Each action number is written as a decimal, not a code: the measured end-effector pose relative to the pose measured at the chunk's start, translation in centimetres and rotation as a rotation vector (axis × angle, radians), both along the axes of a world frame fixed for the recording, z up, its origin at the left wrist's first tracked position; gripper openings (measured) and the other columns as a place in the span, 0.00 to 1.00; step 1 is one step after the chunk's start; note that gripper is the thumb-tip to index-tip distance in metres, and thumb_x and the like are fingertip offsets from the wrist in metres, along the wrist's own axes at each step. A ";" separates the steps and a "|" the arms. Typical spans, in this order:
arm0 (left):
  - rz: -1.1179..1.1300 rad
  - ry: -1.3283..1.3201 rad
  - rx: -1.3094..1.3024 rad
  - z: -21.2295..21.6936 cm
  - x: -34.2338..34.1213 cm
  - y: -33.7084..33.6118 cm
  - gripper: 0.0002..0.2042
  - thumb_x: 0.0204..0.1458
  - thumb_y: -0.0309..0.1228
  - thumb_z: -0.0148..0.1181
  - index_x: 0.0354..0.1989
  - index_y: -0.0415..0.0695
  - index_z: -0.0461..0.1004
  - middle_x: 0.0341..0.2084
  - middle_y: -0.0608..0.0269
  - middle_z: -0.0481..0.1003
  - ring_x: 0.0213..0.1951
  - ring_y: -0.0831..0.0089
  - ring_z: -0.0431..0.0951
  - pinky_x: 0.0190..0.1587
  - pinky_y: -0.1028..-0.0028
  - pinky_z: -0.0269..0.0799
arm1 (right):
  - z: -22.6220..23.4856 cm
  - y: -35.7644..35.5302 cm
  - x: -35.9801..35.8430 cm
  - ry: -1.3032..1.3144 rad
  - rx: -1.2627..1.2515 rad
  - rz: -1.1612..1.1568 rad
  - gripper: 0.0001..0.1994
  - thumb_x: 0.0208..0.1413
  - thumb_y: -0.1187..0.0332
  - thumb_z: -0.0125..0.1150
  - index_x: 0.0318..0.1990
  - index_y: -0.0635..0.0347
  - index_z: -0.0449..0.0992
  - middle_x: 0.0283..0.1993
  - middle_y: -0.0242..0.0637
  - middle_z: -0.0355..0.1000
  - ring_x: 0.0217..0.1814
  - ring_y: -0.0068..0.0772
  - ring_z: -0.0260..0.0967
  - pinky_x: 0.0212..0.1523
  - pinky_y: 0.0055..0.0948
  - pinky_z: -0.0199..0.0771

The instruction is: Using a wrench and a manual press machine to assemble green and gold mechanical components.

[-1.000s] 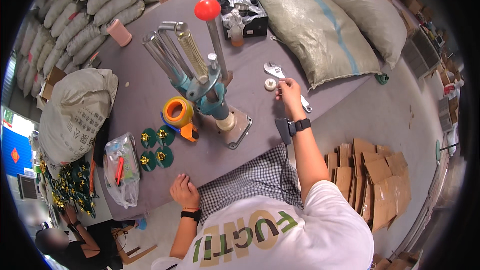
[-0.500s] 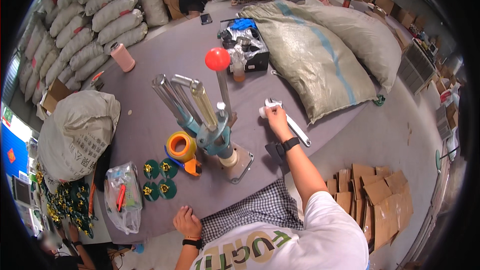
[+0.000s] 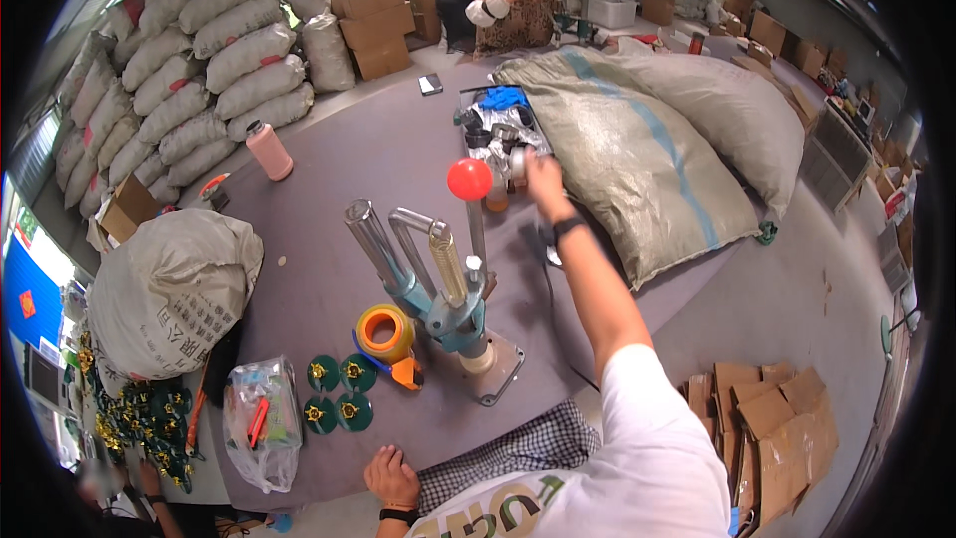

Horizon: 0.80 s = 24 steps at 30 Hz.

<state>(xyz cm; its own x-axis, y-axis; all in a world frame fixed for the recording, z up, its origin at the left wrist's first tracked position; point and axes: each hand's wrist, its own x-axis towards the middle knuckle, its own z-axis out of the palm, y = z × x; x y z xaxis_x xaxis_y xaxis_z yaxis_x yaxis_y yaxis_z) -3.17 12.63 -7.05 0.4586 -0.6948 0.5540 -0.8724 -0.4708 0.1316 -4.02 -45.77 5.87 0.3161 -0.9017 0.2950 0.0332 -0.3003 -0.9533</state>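
Note:
My right hand (image 3: 544, 184) reaches to the near right corner of a black box (image 3: 481, 118) of metal and dark round parts. Its fingers are closed on a small round silvery-white piece (image 3: 517, 165), whose kind I cannot make out. My left hand (image 3: 391, 478) rests at the table's near edge, fingers laid out and holding nothing. Between them stands a blue-green hand press (image 3: 458, 319) with a red ball (image 3: 470, 179) on its lever. Left of the press are several green discs (image 3: 356, 372) with gold-coloured centres, and a roll of yellow-orange tape (image 3: 406, 331). The adjustable wrench is mostly hidden by my right forearm.
Large woven sacks (image 3: 637, 154) cover the table's right side; a bulging white sack (image 3: 169, 289) stands left. A plastic bag (image 3: 261, 428) with a red cutter lies near left. A pink bottle (image 3: 269, 151) and a phone (image 3: 430, 85) are farther back. Two people sit beyond the table.
My right hand has moved away from beside the wrench, forward to the black box, with the round piece in its fingers. My left hand stays at the table edge. The view has tilted up.

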 end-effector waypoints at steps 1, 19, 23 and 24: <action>-0.009 0.009 0.004 -0.3 0.0 0.0 0.11 0.52 0.32 0.46 0.37 0.41 0.72 0.41 0.56 0.74 0.47 0.58 0.72 0.49 0.59 0.61 | -3.4 1.3 -0.8 0.085 -0.197 -0.144 0.24 0.60 0.49 0.49 0.27 0.66 0.72 0.18 0.35 0.69 0.21 0.26 0.70 0.22 0.28 0.68; 0.001 -0.002 -0.086 -0.2 0.1 0.7 0.10 0.46 0.31 0.52 0.36 0.45 0.73 0.39 0.62 0.75 0.46 0.63 0.74 0.48 0.61 0.62 | -4.3 27.1 -6.2 -0.249 0.189 0.566 0.35 0.61 0.41 0.36 0.61 0.66 0.54 0.52 0.39 0.66 0.53 0.31 0.65 0.56 0.33 0.62; -0.013 -0.006 -0.094 0.3 -0.1 0.1 0.09 0.46 0.30 0.52 0.36 0.45 0.74 0.39 0.63 0.75 0.46 0.64 0.73 0.48 0.62 0.63 | -4.0 27.7 -6.9 -0.343 0.435 0.773 0.32 0.60 0.41 0.38 0.52 0.66 0.65 0.45 0.37 0.70 0.47 0.27 0.65 0.52 0.28 0.63; -0.004 0.002 -0.097 0.3 -0.2 0.2 0.09 0.45 0.30 0.52 0.35 0.45 0.74 0.39 0.63 0.75 0.46 0.64 0.73 0.48 0.63 0.63 | -3.5 28.0 -6.9 -0.332 0.402 0.754 0.31 0.60 0.42 0.40 0.50 0.65 0.67 0.44 0.34 0.70 0.45 0.23 0.65 0.50 0.24 0.64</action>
